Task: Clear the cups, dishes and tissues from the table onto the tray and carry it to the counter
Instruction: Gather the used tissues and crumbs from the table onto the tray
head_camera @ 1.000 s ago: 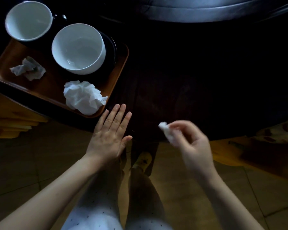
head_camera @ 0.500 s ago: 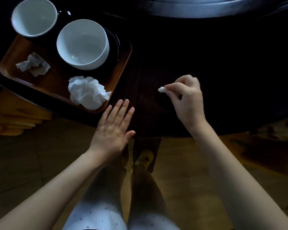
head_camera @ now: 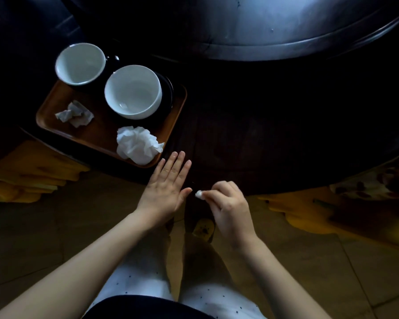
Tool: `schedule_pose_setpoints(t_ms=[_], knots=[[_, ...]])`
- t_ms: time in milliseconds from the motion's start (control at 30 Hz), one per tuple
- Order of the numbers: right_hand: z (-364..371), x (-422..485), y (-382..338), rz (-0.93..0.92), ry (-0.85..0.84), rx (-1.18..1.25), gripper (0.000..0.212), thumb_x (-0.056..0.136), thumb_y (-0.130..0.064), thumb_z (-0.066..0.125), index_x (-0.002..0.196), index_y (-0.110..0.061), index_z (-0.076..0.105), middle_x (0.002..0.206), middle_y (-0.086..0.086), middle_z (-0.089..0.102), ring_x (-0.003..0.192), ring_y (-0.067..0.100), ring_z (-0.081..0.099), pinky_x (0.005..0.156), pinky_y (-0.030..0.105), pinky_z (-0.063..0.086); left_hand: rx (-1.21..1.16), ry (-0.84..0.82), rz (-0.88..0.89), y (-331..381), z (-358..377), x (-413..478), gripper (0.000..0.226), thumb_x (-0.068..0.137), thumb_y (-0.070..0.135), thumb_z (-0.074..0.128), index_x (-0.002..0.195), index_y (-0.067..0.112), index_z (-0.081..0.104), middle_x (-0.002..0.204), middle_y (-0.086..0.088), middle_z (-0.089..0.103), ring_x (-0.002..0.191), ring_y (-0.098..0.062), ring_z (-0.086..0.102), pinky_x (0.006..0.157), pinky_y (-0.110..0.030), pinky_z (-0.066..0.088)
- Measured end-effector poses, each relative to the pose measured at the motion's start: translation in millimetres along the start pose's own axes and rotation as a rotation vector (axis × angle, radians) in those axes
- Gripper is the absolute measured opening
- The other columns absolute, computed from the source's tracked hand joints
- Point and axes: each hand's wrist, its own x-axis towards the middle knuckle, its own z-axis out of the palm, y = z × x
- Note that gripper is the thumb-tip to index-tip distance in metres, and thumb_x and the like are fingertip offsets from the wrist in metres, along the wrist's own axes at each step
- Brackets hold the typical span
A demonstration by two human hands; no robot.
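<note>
A brown wooden tray (head_camera: 55, 125) sits on the dark table's left part. On it stand two white cups, one at the far left (head_camera: 80, 63) and one in the middle (head_camera: 133, 91) on a dark saucer (head_camera: 167, 88). A small crumpled tissue (head_camera: 75, 114) and a larger crumpled tissue (head_camera: 137, 143) lie on the tray's near side. My left hand (head_camera: 166, 189) lies flat with fingers apart at the table's near edge, just right of the tray corner. My right hand (head_camera: 228, 203) pinches a small white tissue scrap (head_camera: 199, 194) next to the left thumb.
The dark round table (head_camera: 274, 139) has a raised turntable (head_camera: 274, 26) at the back. Yellow stools (head_camera: 30, 178) stand at the left and another at the right (head_camera: 309, 210). My legs and a slipper (head_camera: 203, 229) are below on the tiled floor.
My right hand, holding the scrap, went out over the table and has come back to the near edge beside my left hand. The left hand stayed flat at the edge.
</note>
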Motion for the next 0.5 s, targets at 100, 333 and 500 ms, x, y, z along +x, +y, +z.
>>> schedule_pose_setpoints(t_ms=[100, 333, 500], knots=[[5.9, -12.2, -11.3, 0.055, -0.056, 0.029, 0.01, 0.082, -0.016, 0.068, 0.091, -0.012, 0.072, 0.085, 0.002, 0.063, 0.076, 0.013, 0.055, 0.065, 0.026, 0.051, -0.012, -0.027, 0.01, -0.3, -8.3, -0.2, 0.062, 0.094, 0.047, 0.022, 0.143, 0.009, 0.024, 0.152, -0.015, 0.026, 0.145, -0.019, 0.006, 0.115, -0.037, 0.007], [3.4, -1.6, -39.5, 0.379, 0.083, 0.255, 0.014, 0.083, -0.014, 0.068, 0.096, -0.015, 0.071, 0.089, -0.006, 0.06, 0.083, 0.004, 0.059, 0.071, 0.01, 0.049, -0.202, -0.066, 0.145, -16.1, -47.2, 1.9, 0.055, 0.096, 0.037, 0.034, 0.146, 0.016, 0.021, 0.158, -0.004, 0.01, 0.146, -0.017, 0.005, 0.117, -0.028, 0.006], [9.1, 29.0, -69.2, 0.432, 0.131, 0.302, 0.01, 0.081, -0.016, 0.07, 0.092, -0.018, 0.071, 0.087, -0.01, 0.062, 0.092, -0.001, 0.058, 0.073, 0.01, 0.049, -0.47, -0.09, 0.186, -60.5, -81.1, -12.1, 0.04, 0.094, 0.036, 0.038, 0.131, 0.024, 0.05, 0.13, 0.004, 0.059, 0.121, -0.012, 0.051, 0.097, -0.027, 0.042]])
